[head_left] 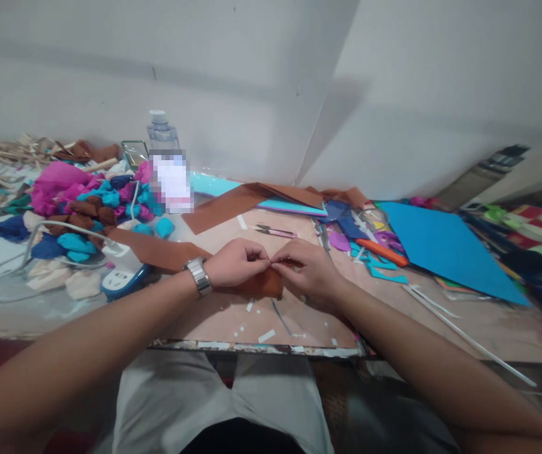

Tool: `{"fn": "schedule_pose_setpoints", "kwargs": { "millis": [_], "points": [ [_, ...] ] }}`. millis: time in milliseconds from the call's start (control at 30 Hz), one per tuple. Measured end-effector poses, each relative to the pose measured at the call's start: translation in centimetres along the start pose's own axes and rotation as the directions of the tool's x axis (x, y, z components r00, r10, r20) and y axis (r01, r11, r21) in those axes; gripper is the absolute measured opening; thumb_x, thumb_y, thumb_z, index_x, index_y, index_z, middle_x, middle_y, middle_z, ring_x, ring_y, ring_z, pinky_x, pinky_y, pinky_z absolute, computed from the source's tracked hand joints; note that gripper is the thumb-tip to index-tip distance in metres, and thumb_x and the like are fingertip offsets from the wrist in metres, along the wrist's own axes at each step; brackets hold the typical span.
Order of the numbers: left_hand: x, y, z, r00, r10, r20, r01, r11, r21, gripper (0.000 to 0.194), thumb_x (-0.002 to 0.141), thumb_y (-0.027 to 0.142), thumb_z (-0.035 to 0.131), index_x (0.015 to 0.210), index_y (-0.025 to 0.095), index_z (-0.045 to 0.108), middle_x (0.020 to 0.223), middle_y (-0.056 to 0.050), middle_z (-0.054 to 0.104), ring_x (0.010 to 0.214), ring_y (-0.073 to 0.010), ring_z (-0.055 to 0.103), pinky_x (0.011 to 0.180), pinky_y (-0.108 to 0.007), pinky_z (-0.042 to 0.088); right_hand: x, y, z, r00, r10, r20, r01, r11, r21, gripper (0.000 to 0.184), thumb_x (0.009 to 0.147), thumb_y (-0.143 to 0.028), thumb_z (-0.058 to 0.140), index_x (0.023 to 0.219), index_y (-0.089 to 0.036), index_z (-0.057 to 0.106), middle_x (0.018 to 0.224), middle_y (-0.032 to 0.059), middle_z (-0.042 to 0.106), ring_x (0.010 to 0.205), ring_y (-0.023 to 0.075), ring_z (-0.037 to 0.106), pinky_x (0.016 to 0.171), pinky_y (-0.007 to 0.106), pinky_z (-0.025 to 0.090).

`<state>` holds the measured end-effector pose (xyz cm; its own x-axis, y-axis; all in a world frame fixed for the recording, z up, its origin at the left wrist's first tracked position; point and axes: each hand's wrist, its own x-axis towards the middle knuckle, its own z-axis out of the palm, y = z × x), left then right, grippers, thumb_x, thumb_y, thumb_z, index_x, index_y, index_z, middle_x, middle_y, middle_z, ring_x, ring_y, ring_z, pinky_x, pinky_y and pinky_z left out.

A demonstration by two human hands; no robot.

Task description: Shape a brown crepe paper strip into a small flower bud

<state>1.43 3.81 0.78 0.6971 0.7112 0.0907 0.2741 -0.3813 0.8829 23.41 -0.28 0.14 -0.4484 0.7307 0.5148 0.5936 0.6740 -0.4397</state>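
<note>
We are pinching one brown paper piece (262,287), left hand (233,263) and right hand (316,272) meeting fingertip to fingertip at its upper edge. One pair of pink-handled snips (280,233) lying just beyond grip. Right of grip: one orange-handled tool (382,252), one large blue sheet (445,246). Left: one power socket (122,282); farther off, one white-capped bottle (162,135). Tan tabletop (318,321) bearing white scraps under grip; pale wall (233,107) standing behind.

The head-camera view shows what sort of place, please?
Probably a craft workspace: crumpled multicoloured bundles, a flat blue paper-like sheet and a folded brown strip lie on a light-brown table.
</note>
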Motion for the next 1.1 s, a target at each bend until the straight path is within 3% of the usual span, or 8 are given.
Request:
{"fn": "schedule_pose_setpoints", "kwargs": {
  "millis": [267,400,633,1100],
  "points": [
    [0.09,0.04,-0.07,1.000,-0.018,0.003,0.018,1.000,-0.002,0.027,0.089,0.036,0.062,0.077,0.014,0.071,0.074,-0.002,0.071,0.071,-0.0139,0.061,0.068,-0.024,0.046,0.12,-0.15,-0.17,1.000,-0.007,0.009,0.007,1.000,0.001,0.007,0.091,-0.020,0.069,0.092,-0.022,0.075,0.084,0.0048,0.075,0.082,0.0195,0.066,0.080,0.035,0.052],
    [-0.16,0.35,-0.01,0.999,0.036,-0.023,-0.032,0.990,0.134,0.026,0.091,0.034,0.061,0.077,0.015,0.072,0.074,-0.002,0.073,0.070,-0.0138,0.062,0.067,-0.024,0.043,0.10,0.00,0.01,1.000,0.012,0.001,-0.012,0.999,0.038,0.006,0.088,-0.018,0.072,0.090,-0.021,0.076,0.082,0.0042,0.074,0.082,0.0193,0.065,0.082,0.035,0.051],
    [-0.56,0.59,0.28,0.986,0.162,-0.038,-0.122,0.856,0.502,0.028,0.096,0.034,0.056,0.086,0.018,0.076,0.076,-0.003,0.074,0.068,-0.0152,0.061,0.065,-0.027,0.036,0.09,0.11,0.23,0.995,0.100,0.010,-0.100,0.991,0.085,0.005,0.087,-0.018,0.072,0.088,-0.021,0.076,0.084,0.0048,0.073,0.086,0.0209,0.064,0.084,0.038,0.051],
    [-0.45,0.85,0.37,0.982,0.186,0.026,-0.152,0.707,0.691,0.033,0.102,0.035,0.049,0.089,0.019,0.075,0.084,-0.006,0.076,0.076,-0.0193,0.066,0.066,-0.029,0.035,0.35,0.31,-0.25,0.959,0.264,0.109,-0.281,0.939,0.199,0.008,0.086,-0.027,0.072,0.085,-0.020,0.075,0.087,0.0048,0.073,0.087,0.0199,0.066,0.077,0.032,0.051]
  ]
}}
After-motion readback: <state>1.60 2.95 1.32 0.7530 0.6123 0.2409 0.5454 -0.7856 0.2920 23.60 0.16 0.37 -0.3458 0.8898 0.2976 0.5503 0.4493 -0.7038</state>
